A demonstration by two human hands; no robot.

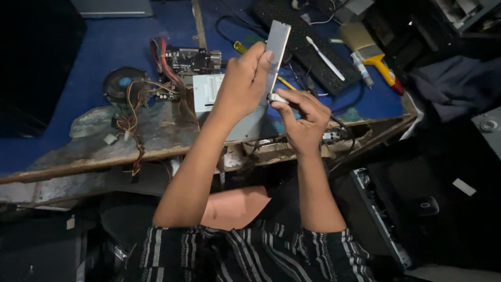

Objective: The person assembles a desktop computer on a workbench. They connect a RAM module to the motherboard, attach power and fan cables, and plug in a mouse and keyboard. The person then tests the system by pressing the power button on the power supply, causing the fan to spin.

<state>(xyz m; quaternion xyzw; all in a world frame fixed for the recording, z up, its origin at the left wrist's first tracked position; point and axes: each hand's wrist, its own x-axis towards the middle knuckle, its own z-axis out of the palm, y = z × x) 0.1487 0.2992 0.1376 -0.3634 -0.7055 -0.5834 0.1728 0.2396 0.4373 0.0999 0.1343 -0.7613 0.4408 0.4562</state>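
Held up above the blue tabletop (94, 47), just at 12 o'clock from the middle of the view: a long, flat, silver-grey metal strip (276, 42), standing nearly upright and leaning a little to 1 o'clock. Closed around its middle, the grip of the left hand (241, 86), with the thumb pressed on the near face and the other fingers wrapped behind. At 5 o'clock from this, the right hand (303, 119); its grip narrowed to a pinch of thumb and forefinger on a small white piece (277, 97) at the strip's lower end. Cannot tell if this piece is a part of the strip or something apart.

Seems, as a judgement, to be close work on the lower end of the strip, with one hand steadying and the other handling. Calls for a firm hold above and small, careful finger work below, so that the strip does not twist or slip.

Lying on the tabletop:
- at 1 o'clock from the strip, a black keyboard (313, 68) with a white toothbrush (324, 57) on it
- at 2 o'clock, a wide paintbrush with a yellow handle (371, 53)
- at 9 o'clock, a dark circuit board with red cables (190, 60) and a round black fan (122, 83)
- behind the left hand, a grey metal box (207, 90)
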